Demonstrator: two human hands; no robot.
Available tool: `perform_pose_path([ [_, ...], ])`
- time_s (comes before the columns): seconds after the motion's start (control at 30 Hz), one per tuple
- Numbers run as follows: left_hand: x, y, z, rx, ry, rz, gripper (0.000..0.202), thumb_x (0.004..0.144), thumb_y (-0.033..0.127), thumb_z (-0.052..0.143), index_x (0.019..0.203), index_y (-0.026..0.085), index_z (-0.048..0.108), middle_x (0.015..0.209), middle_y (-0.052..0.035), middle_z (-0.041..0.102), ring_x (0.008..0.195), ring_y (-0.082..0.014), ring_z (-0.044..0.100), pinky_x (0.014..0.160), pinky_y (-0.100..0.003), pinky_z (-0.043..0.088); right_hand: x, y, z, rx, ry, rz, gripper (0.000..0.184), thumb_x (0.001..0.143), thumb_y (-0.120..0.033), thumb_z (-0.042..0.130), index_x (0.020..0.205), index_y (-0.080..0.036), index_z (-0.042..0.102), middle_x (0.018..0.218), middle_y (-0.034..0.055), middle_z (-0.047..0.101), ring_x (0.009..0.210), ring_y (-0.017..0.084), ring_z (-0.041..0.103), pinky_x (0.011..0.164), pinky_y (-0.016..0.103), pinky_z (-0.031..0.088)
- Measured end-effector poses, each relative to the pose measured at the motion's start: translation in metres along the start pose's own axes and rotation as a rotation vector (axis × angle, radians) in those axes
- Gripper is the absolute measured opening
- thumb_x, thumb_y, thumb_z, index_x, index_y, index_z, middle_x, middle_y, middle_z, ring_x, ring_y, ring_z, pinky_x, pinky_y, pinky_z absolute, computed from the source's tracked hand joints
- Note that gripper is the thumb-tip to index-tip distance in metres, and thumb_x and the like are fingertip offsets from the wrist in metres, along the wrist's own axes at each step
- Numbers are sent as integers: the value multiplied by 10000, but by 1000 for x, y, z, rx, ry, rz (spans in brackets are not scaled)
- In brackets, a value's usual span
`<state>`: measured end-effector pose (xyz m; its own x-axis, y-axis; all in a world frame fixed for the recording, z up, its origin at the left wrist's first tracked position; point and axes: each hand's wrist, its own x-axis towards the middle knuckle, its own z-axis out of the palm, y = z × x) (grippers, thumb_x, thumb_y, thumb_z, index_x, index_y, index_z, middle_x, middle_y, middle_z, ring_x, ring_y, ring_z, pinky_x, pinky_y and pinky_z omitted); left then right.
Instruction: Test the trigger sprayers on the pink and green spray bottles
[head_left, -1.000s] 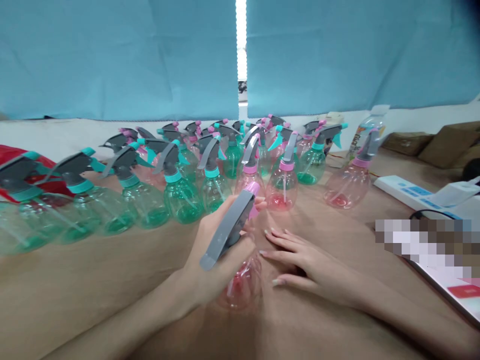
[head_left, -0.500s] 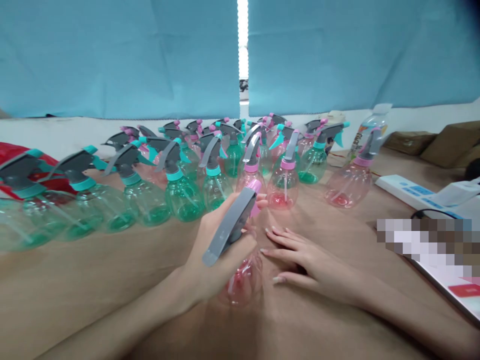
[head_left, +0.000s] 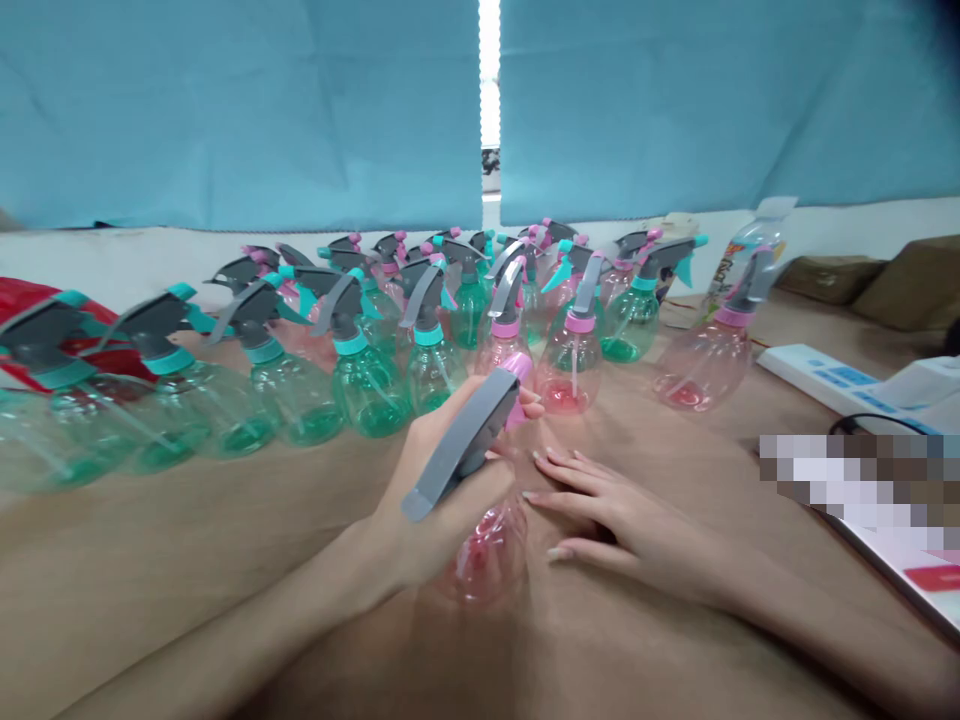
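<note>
My left hand (head_left: pixel 431 490) is wrapped round the neck of a pink spray bottle (head_left: pixel 484 545) with a grey trigger head (head_left: pixel 461 440) that stands on the brown table (head_left: pixel 187 560). Its pink nozzle points away from me. My right hand (head_left: pixel 607 505) lies flat on the table just right of the bottle, fingers stretched out and holding nothing.
Several green spray bottles (head_left: pixel 367 380) and pink spray bottles (head_left: pixel 570 365) stand in rows across the back of the table. One pink bottle (head_left: pixel 705 360) stands apart at the right. A white power strip (head_left: pixel 832 380) and papers lie far right. Blue curtains hang behind.
The view has tilted slightly, shifting everything up a little. Both hands and the held bottle keep the same pose.
</note>
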<state>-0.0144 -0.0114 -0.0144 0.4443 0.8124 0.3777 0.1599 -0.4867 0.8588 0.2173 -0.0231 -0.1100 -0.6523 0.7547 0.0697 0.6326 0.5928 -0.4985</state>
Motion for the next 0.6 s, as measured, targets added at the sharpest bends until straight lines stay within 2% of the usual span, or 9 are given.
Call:
perform_pose_path([
  [0.23,4,6,-1,4,10,4,293,672,114,508,929,227,593,756,24,571,604,-143,483,584,-295,441,0,0,0,-19,-3,-4,550,945,-577,499,1432,-323,479,1583,68,284,1465,311,198,1163,557,227],
  [0.6,4,7,-1,42,5,10,77,694,184,505,757,222,485,735,15,512,680,-177,540,618,-321,433,1,1,0,-9,4,-33,546,938,-553,533,1434,-333,472,1571,61,330,1460,314,223,1153,558,259],
])
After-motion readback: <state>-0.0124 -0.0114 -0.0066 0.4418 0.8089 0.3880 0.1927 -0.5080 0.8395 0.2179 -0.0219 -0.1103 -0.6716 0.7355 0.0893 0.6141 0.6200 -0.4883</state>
